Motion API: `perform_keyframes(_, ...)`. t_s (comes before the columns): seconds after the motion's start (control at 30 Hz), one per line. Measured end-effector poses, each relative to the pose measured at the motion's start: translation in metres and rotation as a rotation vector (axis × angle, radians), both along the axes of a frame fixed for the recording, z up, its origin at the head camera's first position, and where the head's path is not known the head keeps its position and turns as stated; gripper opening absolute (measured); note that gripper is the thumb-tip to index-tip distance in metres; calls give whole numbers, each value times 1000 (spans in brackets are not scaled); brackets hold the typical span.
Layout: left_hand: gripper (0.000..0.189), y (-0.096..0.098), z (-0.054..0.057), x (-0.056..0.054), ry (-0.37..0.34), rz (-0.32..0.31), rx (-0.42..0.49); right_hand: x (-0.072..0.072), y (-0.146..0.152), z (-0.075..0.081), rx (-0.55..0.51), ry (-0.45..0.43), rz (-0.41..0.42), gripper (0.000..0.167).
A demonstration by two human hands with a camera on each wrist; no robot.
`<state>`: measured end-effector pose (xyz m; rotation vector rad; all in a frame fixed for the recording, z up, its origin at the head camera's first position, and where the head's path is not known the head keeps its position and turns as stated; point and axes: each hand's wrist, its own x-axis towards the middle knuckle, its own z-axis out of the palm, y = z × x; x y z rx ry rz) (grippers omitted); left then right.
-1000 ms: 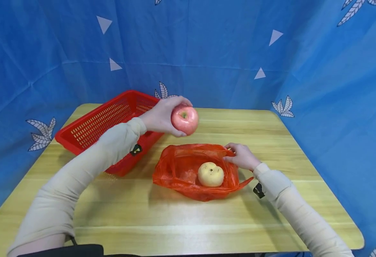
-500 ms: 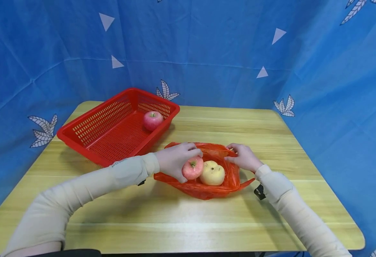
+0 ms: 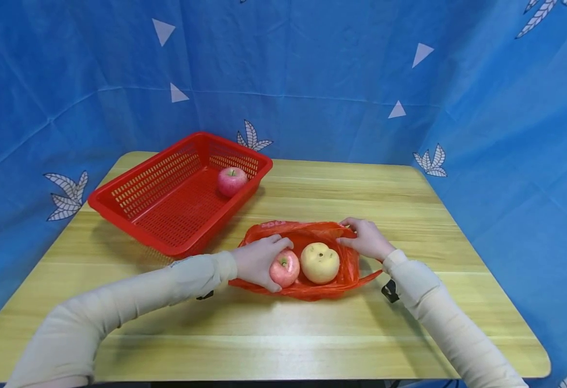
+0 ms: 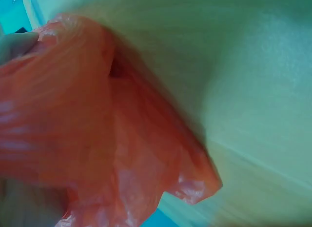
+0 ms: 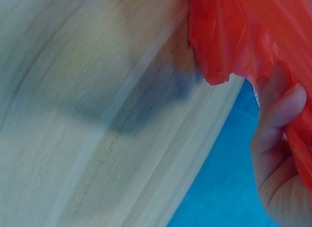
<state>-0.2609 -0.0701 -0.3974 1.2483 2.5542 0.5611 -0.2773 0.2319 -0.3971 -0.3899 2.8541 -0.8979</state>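
Observation:
My left hand (image 3: 262, 262) is inside the left part of a thin red plastic bag (image 3: 316, 293), its thumb and fingers curved round a pink-red apple (image 3: 286, 269). Just right of that apple, a pale yellow round fruit (image 3: 320, 263) sits in the bag. The bag's right rim is gripped by my right hand (image 3: 366, 238), which keeps the mouth spread. In the right wrist view, the thumb (image 5: 291, 106) lies against the red plastic. Bag film (image 4: 112, 139) fills much of the left wrist view and hides the apple there.
A red slotted plastic basket (image 3: 176, 252) stands behind and left of the bag, with one more red apple (image 3: 232, 181) in its right end. The wooden table (image 3: 283, 345) meets a blue cloth backdrop (image 3: 293, 64) at the back and sides.
My left hand has carried the apple from beside the basket down into the bag, then slightly left, apart from the yellow fruit. The right hand has stayed at the bag's rim.

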Motion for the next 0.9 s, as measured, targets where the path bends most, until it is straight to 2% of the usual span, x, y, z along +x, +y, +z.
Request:
perform_keyframes(0.2,82,-1,5,1,-21,2,-56,-1,0,-1,2,-2,-3,44)
perform_keyframes(0.33,84,1,12,2,27,-42,-66,-2,0,-1,0,-14,-5,43)
perform_keyframes(0.43,83,4,26,3,113,-58,-59,-2,1,-2,3,-16,-8,44)
perform_keyframes(0.57,81,6,58,1,238,-29,-20,-2,3,-3,5,-14,-15,44)
perform_keyframes(0.67,82,-1,86,-13,378,34,24,-3,2,-4,6,-9,-10,44)
perform_keyframes(0.77,80,-16,116,-39,509,146,80,-5,1,-5,6,-3,-6,44)
perform_keyframes(0.83,79,-30,132,-59,535,252,113,-5,0,-5,3,-5,-6,44)
perform_keyframes(0.9,76,-42,141,-79,539,342,150,-5,-1,-4,1,-11,-10,44)
